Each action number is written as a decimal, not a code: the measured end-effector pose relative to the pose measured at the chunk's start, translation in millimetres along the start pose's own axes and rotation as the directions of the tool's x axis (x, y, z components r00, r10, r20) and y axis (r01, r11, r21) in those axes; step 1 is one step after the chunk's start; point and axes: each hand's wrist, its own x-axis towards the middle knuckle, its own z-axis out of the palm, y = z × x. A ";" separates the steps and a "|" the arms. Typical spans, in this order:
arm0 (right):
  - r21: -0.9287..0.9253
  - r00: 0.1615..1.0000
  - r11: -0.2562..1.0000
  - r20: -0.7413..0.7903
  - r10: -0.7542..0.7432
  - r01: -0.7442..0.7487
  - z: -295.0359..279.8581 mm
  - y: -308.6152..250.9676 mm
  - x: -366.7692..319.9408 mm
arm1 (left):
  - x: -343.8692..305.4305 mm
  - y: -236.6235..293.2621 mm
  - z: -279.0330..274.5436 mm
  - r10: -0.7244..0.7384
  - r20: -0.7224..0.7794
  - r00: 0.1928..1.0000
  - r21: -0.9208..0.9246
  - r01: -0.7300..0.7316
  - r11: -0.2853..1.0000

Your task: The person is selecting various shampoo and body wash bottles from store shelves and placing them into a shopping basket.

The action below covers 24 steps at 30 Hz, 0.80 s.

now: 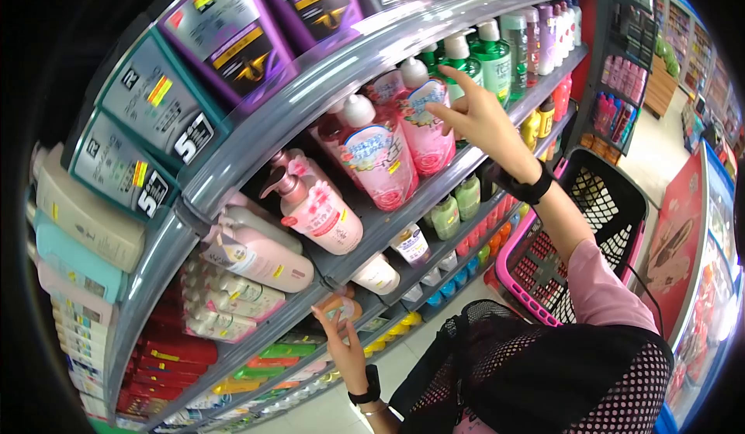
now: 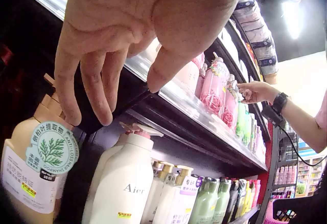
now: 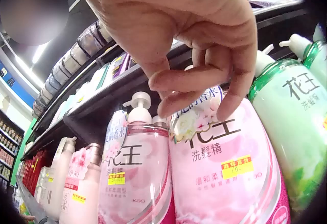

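Note:
My right hand (image 1: 485, 123) is at the front of a pink pump bottle (image 1: 427, 127), one finger stretched toward the green bottles. In the right wrist view the bent fingers of this hand (image 3: 204, 55) overlap the floral tag of the pink bottle (image 3: 225, 168); whether they touch it is unclear. Low on the left, my left hand (image 1: 345, 352) is by the shelf edge, near an orange-brown bottle (image 1: 339, 310). The left wrist view has its fingers hanging loosely from the hand (image 2: 127, 24), above the amber bottle (image 2: 36, 168) with a round green tag and beside a white pump bottle (image 2: 125, 183).
More pink bottles (image 1: 330, 220) and green bottles (image 1: 493, 61) line the curved shelf. Boxed products (image 1: 155, 92) stand on the shelf above. A black and pink shopping basket (image 1: 535, 306) is below my right arm. A red display side (image 1: 675, 224) lies across the aisle.

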 end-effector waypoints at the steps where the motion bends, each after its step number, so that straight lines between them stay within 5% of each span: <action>1: -0.057 0.999 0.998 0.022 0.028 -0.027 -5.5 0.8 4.6 | -0.7 7.2 7.2 0.013 -0.012 1.000 -0.024 -0.013 1.000; 6: 0.000 0.992 0.999 0.117 0.037 -0.037 6.1 5.1 21.4 | 7.2 6.0 6.3 0.098 -0.041 0.994 -0.027 -0.099 0.995; 13: -0.224 0.998 0.975 0.056 0.016 -0.003 8.2 2.5 20.9 | 11.5 9.3 1.9 0.041 0.028 0.999 0.046 -0.042 0.998; 24: -0.196 1.000 0.981 0.006 0.008 -0.007 17.2 4.5 14.8 | 11.6 9.0 3.7 0.010 0.020 1.000 0.046 -0.011 0.999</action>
